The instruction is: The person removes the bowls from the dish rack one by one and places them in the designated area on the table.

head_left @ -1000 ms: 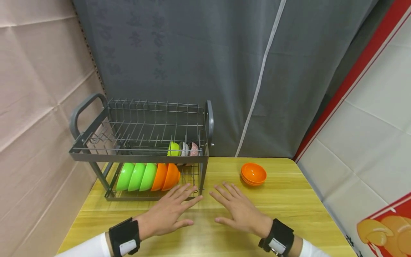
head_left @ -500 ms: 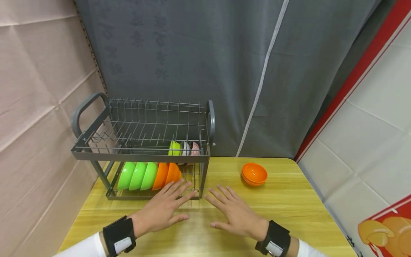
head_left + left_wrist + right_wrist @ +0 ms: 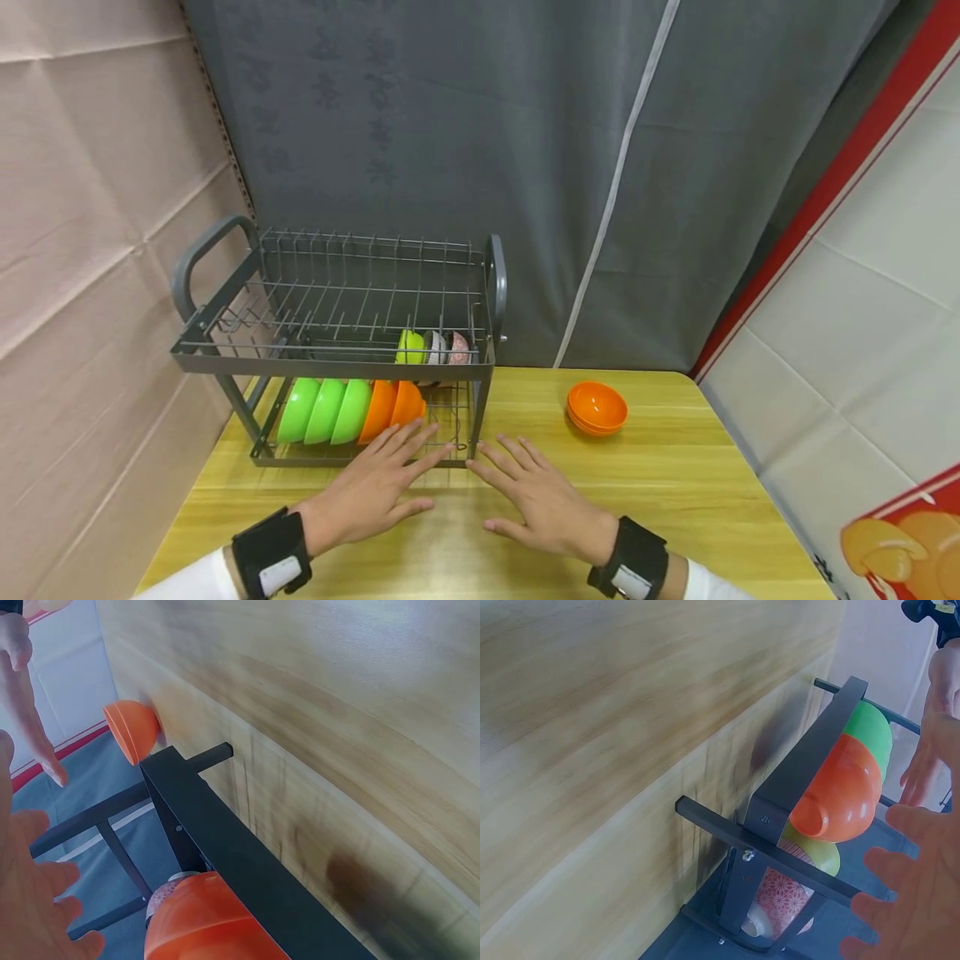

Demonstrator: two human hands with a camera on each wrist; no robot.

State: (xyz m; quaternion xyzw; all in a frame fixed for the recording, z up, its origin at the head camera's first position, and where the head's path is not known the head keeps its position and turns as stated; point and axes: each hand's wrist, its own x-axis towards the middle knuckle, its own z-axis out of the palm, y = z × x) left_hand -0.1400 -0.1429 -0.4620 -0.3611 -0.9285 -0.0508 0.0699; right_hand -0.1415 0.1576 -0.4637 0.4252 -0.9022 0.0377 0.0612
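My left hand (image 3: 367, 492) hovers palm down over the table before the dish rack (image 3: 330, 369), fingers spread and holding nothing. To its right, my right hand (image 3: 543, 504) is held the same way, fingertips near the rack's front right corner. On the rack's lower tier, green bowls (image 3: 325, 411) and orange bowls (image 3: 392, 410) stand tilted on edge in one row. Behind them sit a small lime bowl (image 3: 410, 347), a grey-white bowl (image 3: 436, 347) and a pink patterned bowl (image 3: 459, 348). Stacked orange bowls (image 3: 597, 407) rest on the table, right of the rack.
The rack's upper tier (image 3: 367, 292) is bare wire with a curved handle (image 3: 206, 258) at its left end. A grey curtain (image 3: 450, 125) hangs behind the wooden table (image 3: 675, 500). Pale cloth (image 3: 97, 292) lines the left side, a white panel (image 3: 862, 333) the right.
Both hands have drifted slightly left and a little back, still spread. The view has shifted slightly, so the rack and bowls appear a little further right. No bowl has been moved.
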